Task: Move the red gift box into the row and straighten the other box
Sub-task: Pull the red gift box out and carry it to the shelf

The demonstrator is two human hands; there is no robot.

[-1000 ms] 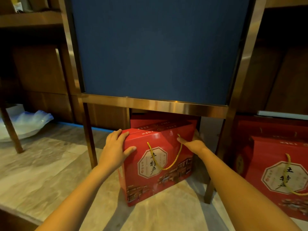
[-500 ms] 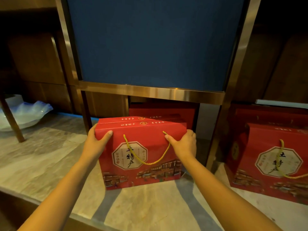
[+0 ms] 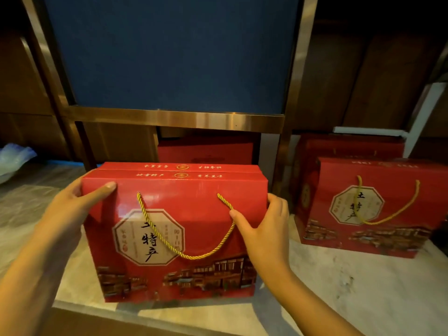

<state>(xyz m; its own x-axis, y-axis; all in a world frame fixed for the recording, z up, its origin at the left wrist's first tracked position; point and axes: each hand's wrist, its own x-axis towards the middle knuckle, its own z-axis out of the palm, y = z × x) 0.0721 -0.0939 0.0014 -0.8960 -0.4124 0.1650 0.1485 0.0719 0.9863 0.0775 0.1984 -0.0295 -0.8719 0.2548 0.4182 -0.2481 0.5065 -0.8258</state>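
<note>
A red gift box (image 3: pixel 194 209) with a yellow rope handle and an octagonal label stands upright near the front edge of the marble ledge (image 3: pixel 351 287). My left hand (image 3: pixel 72 207) grips its upper left corner, thumb on the front face. My right hand (image 3: pixel 264 226) grips its upper right edge. A second matching red box (image 3: pixel 373 204) stands to the right, slightly turned, with another red box (image 3: pixel 349 146) behind it. One more red box (image 3: pixel 206 151) sits in shadow behind the held one, under the frame.
A blue panel in a bronze metal frame (image 3: pixel 174 118) stands above and behind the box, with frame legs on both sides. A pale glass dish (image 3: pixel 14 158) lies at the far left. Dark wooden walls close the back.
The box has come out from under the frame toward me and turned square to face me. Both hands shifted to its upper corners.
</note>
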